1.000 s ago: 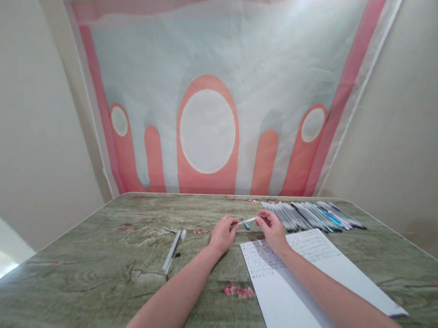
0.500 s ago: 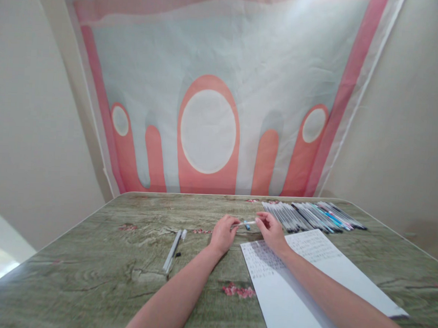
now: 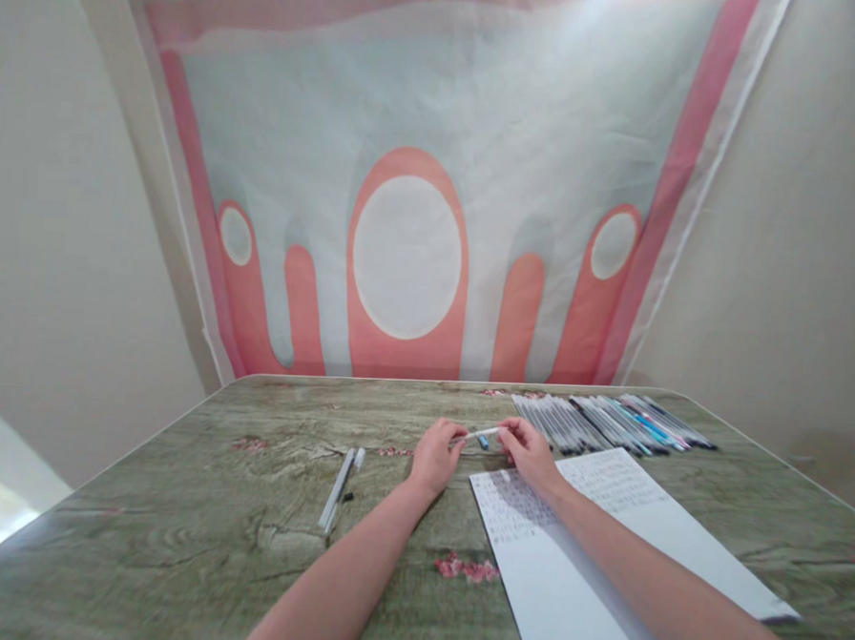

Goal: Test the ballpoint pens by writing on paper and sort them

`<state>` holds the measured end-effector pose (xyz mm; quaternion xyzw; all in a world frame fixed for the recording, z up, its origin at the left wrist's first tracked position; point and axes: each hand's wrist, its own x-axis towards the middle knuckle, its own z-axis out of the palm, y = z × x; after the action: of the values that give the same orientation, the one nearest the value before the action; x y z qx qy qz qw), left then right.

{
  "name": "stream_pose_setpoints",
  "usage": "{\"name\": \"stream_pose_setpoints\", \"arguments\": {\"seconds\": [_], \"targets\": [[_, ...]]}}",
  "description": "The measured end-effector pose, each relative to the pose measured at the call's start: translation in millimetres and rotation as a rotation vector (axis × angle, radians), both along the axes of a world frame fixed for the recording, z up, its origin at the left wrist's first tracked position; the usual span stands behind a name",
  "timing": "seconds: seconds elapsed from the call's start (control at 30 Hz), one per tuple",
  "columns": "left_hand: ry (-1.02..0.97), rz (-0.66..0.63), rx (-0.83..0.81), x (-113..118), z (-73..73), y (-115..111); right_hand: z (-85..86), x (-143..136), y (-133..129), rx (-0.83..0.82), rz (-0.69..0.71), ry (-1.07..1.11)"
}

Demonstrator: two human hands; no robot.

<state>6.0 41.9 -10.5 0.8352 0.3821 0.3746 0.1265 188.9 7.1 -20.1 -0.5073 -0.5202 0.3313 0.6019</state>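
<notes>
Here, a slim white rod spans from the left hand to the right hand, lower centre of the frame.
The fingers of each hand pinch one end; a small blue piece shows just below it. Right of centre, a row of pens lies above a handwritten sheet; left of centre, pale tubes rest on the bench.

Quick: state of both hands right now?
Left hand: closed, holding the left end of a thin whitish pen-like stick.
Right hand: closed, holding the stick's other end.
</notes>
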Motion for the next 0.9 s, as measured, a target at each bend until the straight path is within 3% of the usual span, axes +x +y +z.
{"name": "stream_pose_setpoints", "arguments": {"seconds": [0.23, 0.43, 0.77, 0.9], "targets": [[-0.008, 0.026, -0.004, 0, 0.9, -1, 0.8, -1, 0, -0.069, -0.009, 0.027], [-0.003, 0.028, -0.024, 1, 1.6, 0, -0.4, 1, 0, -0.025, 0.007, -0.005], [0.062, 0.028, 0.004, 2, 11.1, -6, -2.1, 4, 1, -0.085, -0.033, -0.033], [0.039, 0.077, -0.018, 5, 11.2, -8, 4.2, 2, -3, -0.002, -0.122, -0.014]]}}
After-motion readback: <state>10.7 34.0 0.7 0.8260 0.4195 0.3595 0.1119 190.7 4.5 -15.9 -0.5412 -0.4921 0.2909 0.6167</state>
